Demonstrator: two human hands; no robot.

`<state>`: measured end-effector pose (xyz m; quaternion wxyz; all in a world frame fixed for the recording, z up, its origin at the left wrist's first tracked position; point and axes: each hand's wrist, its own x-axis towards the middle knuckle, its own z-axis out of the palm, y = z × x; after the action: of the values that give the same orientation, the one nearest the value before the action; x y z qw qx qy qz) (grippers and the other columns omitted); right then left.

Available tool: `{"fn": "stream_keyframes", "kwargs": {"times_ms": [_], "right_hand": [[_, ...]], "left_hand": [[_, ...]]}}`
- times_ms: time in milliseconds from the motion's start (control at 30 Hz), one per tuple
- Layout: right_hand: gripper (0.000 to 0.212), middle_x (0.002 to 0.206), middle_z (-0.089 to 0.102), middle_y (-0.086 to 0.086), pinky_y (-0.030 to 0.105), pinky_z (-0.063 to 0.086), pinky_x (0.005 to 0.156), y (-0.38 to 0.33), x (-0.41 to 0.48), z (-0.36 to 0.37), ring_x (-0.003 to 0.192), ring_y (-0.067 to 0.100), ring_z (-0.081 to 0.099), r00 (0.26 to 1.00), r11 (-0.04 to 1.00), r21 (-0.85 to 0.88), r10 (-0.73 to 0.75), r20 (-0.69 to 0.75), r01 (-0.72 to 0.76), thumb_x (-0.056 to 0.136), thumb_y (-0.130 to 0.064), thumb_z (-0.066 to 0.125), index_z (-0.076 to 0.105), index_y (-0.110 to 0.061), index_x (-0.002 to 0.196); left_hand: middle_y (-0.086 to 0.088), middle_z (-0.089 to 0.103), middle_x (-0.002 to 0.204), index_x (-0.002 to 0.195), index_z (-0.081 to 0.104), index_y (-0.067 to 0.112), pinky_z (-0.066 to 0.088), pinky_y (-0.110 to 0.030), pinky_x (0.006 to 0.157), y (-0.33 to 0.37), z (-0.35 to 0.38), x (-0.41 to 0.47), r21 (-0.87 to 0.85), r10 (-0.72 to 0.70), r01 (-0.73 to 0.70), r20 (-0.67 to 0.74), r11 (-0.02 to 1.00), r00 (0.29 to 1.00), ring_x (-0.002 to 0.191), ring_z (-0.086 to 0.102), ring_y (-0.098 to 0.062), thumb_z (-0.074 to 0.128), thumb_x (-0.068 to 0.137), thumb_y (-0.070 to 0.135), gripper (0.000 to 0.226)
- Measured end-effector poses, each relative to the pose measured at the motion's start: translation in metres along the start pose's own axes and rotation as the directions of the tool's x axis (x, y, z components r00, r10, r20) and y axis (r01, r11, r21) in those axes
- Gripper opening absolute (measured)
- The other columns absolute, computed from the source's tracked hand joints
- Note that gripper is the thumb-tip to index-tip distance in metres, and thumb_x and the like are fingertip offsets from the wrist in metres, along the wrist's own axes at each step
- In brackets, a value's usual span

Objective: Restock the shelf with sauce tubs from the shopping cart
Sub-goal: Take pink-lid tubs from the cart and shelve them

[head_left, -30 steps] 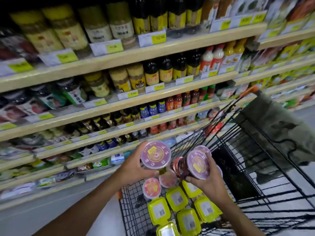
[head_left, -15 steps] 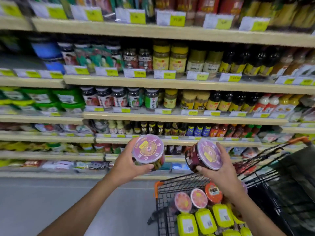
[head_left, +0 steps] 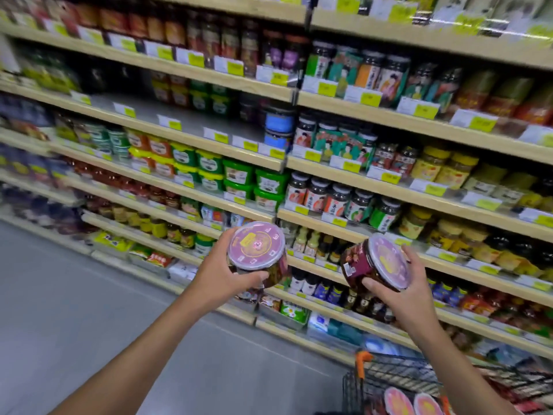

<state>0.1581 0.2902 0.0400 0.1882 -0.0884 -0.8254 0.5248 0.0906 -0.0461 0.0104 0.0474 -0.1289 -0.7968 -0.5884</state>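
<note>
Both your bare arms stretch forward, wrists raised. Your left hand (head_left: 221,274) curls round the left tub (head_left: 256,250); your right hand (head_left: 401,298) grips the right tub (head_left: 386,262), thumb in front.

Pretty bright and even all over, flat store light, no hard shadows anywhere. The shelves (head_left: 389,193) are smeared with motion blur, worst along the top and far left, and the price tags (head_left: 371,98) are just yellow blobs, can't read a single one. Sharpest bits sit mid-frame: the left tub (head_left: 256,250) and right tub (head_left: 386,262), each lid with a soft sheen, so the light looks overhead. The wide lens bows and tilts the shelf lines. The floor (head_left: 74,295) has a pale hazy glow. The cart (head_left: 398,375) at the bottom is blurry too.
</note>
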Motion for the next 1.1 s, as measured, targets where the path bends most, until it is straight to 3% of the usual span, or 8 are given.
{"fn": "stream_keyframes", "kwargs": {"times_ms": [100, 200, 333, 467, 633, 867, 1000, 1100], "right_hand": [[0.108, 0.141, 0.035, -0.015, 0.031, 0.038, 0.098, -0.029, 0.0, 0.037, 0.123, 0.005, 0.038, 0.998, 0.999, 0.013, -0.046, 0.04, 0.045, 0.061, -0.038, 0.085, 0.031, -0.029, 0.153], [0.108, 0.14, 0.034, -0.016, 0.032, 0.04, 0.097, -0.055, 0.002, 0.069, 0.124, 0.007, 0.038, 0.992, 0.996, 0.019, -0.09, 0.083, 0.089, 0.06, -0.042, 0.085, 0.03, -0.033, 0.152], [0.111, 0.14, 0.032, -0.018, 0.037, 0.043, 0.101, -0.081, 0.011, 0.107, 0.124, 0.007, 0.037, 0.983, 0.992, 0.038, -0.121, 0.138, 0.117, 0.059, -0.045, 0.086, 0.027, -0.037, 0.153], [0.106, 0.14, 0.033, -0.017, 0.039, 0.045, 0.101, -0.098, 0.026, 0.138, 0.124, 0.01, 0.039, 0.974, 0.988, 0.077, -0.144, 0.175, 0.132, 0.058, -0.046, 0.085, 0.03, -0.041, 0.148], [0.097, 0.137, 0.037, -0.011, 0.03, 0.045, 0.089, -0.109, 0.053, 0.174, 0.119, 0.012, 0.042, 0.971, 0.982, 0.137, -0.157, 0.182, 0.133, 0.071, -0.032, 0.087, 0.031, -0.037, 0.15], [0.11, 0.138, 0.042, -0.007, 0.046, 0.05, 0.099, -0.11, 0.114, 0.223, 0.122, 0.02, 0.048, 0.973, 0.981, 0.175, -0.115, 0.202, 0.08, 0.055, -0.048, 0.085, 0.031, -0.039, 0.15], [0.111, 0.137, 0.046, -0.003, 0.046, 0.051, 0.096, -0.108, 0.157, 0.247, 0.12, 0.022, 0.052, 0.971, 0.977, 0.199, -0.12, 0.207, 0.078, 0.054, -0.046, 0.089, 0.032, -0.04, 0.149], [0.106, 0.137, 0.045, -0.007, 0.039, 0.046, 0.092, -0.109, 0.189, 0.263, 0.119, 0.018, 0.049, 0.971, 0.976, 0.201, -0.12, 0.205, 0.079, 0.058, -0.039, 0.091, 0.033, -0.04, 0.147]], "left_hand": [[0.036, 0.059, 0.117, 0.116, 0.046, 0.069, 0.048, -0.009, 0.084, 0.0, -0.052, -0.012, -0.006, 0.003, -0.003, -0.077, 1.0, 0.997, 0.111, 0.057, 0.012, 0.096, 0.065, 0.033, 0.08], [0.025, 0.063, 0.121, 0.126, 0.051, 0.055, 0.053, -0.025, 0.092, 0.0, -0.096, -0.025, -0.006, -0.005, 0.004, -0.157, 1.0, 0.988, 0.115, 0.061, 0.0, 0.093, 0.057, 0.047, 0.081], [0.036, 0.061, 0.112, 0.111, 0.049, 0.07, 0.048, -0.007, 0.082, 0.002, -0.14, -0.036, 0.019, 0.015, -0.011, -0.248, 1.0, 0.969, 0.108, 0.06, 0.01, 0.092, 0.06, 0.033, 0.076], [0.039, 0.06, 0.11, 0.12, 0.049, 0.051, 0.044, -0.003, 0.081, 0.002, -0.17, -0.036, 0.035, 0.005, 0.006, -0.31, 0.999, 0.951, 0.107, 0.059, 0.011, 0.092, 0.058, 0.037, 0.077], [0.029, 0.062, 0.117, 0.128, 0.052, 0.046, 0.055, -0.028, 0.092, -0.003, -0.193, -0.018, 0.032, -0.007, 0.019, -0.343, 0.999, 0.939, 0.112, 0.062, 0.002, 0.092, 0.053, 0.048, 0.084], [0.034, 0.061, 0.114, 0.121, 0.052, 0.048, 0.048, -0.008, 0.082, -0.011, -0.208, 0.046, 0.083, 0.027, -0.001, -0.312, 0.997, 0.95, 0.112, 0.059, 0.007, 0.094, 0.069, 0.018, 0.074], [0.032, 0.06, 0.118, 0.128, 0.05, 0.047, 0.054, -0.019, 0.086, -0.02, -0.212, 0.099, 0.079, 0.018, 0.006, -0.298, 0.997, 0.954, 0.114, 0.059, 0.006, 0.095, 0.068, 0.029, 0.078], [0.032, 0.06, 0.117, 0.123, 0.048, 0.052, 0.05, -0.009, 0.08, -0.024, -0.214, 0.139, 0.088, 0.009, 0.017, -0.283, 0.996, 0.959, 0.112, 0.055, 0.014, 0.094, 0.07, 0.026, 0.075]]}}
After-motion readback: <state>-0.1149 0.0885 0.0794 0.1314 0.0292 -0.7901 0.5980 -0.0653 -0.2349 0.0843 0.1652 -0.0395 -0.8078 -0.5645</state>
